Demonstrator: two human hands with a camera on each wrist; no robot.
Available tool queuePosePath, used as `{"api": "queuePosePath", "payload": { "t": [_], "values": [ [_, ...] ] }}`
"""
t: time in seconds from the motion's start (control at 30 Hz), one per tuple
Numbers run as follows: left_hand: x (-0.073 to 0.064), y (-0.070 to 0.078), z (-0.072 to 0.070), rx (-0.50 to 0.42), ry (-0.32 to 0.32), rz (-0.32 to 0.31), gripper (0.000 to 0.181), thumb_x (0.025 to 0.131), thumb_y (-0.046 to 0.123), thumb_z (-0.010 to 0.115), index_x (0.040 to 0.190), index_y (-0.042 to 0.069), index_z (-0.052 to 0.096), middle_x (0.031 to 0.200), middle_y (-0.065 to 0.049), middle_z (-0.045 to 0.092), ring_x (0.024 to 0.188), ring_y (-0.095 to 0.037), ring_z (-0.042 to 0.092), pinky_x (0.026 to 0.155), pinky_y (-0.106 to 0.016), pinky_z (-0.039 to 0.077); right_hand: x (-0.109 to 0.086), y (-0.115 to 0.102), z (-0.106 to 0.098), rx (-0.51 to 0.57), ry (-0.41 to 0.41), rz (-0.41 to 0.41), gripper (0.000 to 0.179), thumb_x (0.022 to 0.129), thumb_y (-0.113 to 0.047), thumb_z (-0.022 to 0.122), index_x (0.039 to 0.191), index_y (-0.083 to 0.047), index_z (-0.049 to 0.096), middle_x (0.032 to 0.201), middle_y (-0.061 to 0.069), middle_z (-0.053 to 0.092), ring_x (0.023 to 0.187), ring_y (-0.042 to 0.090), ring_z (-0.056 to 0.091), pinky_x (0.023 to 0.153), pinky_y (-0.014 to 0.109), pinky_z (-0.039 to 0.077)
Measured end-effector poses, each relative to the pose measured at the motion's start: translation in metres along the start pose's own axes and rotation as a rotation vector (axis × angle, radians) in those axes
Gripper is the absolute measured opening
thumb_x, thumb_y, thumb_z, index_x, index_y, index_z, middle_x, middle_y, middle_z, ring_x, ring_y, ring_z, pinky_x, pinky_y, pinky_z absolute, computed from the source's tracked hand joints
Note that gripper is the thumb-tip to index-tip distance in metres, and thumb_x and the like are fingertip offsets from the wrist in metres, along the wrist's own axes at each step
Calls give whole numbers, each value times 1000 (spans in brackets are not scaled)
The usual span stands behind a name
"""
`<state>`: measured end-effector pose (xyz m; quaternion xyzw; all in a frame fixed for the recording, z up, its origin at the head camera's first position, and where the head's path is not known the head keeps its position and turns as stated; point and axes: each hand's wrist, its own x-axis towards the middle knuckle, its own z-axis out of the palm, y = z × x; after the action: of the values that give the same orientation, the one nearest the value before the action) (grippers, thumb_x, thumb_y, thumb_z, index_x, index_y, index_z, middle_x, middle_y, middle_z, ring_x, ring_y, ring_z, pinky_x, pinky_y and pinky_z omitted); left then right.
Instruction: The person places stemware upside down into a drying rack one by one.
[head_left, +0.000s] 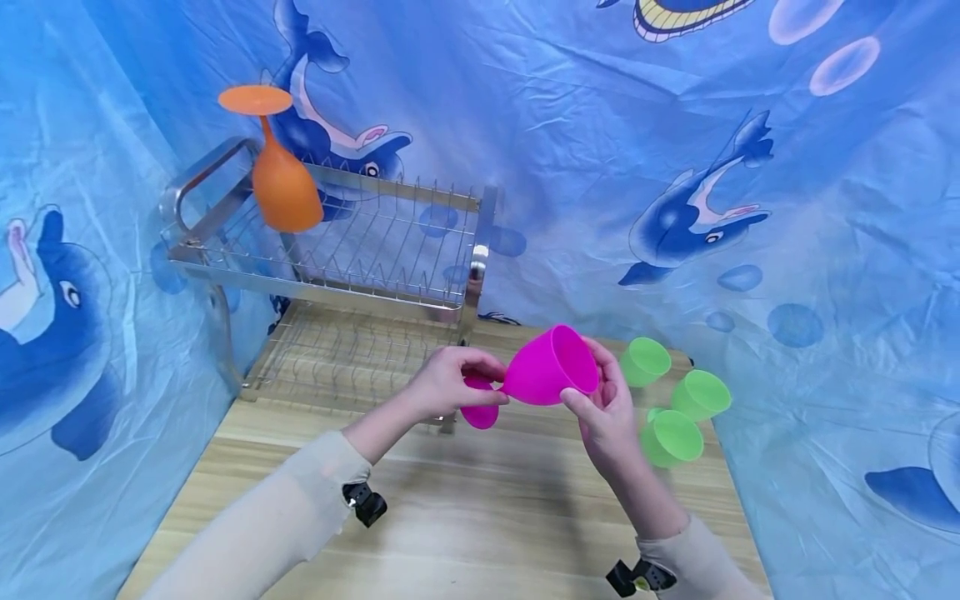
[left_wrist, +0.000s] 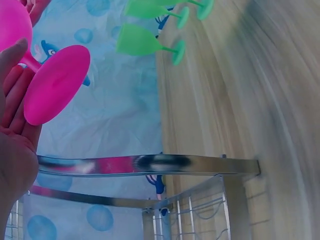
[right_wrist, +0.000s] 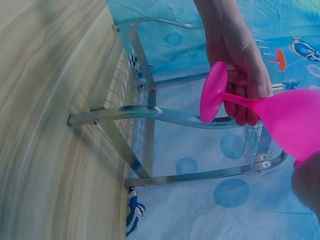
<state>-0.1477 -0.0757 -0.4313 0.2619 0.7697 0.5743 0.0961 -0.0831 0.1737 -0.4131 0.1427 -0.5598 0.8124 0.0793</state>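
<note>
Near the rack (head_left: 330, 292), the left hand (head_left: 448, 385) pinches a pink goblet (head_left: 534, 368) by its stem (right_wrist: 241, 100). The right hand (head_left: 611, 414) grips its bowl (right_wrist: 295, 120), likely for balance.

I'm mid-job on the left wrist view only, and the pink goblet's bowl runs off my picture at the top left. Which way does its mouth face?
Observer: In the head view, the pink goblet is tipped over, its mouth facing the person's right.
Operator: I see only a bit of the right hand. Where does it hold the bowl?
Observer: Near the rim, with the thumb on the near side.
Operator: My picture cuts off most of the rack. What, if anything, is on its upper tier?
Observer: An orange goblet, upside down towards the left end, its foot in the air.
</note>
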Motion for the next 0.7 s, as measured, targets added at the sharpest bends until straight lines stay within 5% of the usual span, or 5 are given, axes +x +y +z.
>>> {"api": "queuePosePath", "payload": {
  "t": [0.23,0.7],
  "values": [
    [5,3,-3,24,-96,11,27,85,15,93,109,9,81,101,0,82,94,-14,79,85,-28,64,-1,2,2,37,0,-14,66,89,20,61,149,-4,48,140,8,59,122,18,61,99,26,59],
    [7,5,-6,-21,-113,27,26,85,8,91,108,3,80,99,-5,82,88,-15,79,81,-31,66,0,2,3,50,-1,-19,65,90,17,63,149,-5,48,140,8,58,121,18,61,98,25,59]
  ]
}}
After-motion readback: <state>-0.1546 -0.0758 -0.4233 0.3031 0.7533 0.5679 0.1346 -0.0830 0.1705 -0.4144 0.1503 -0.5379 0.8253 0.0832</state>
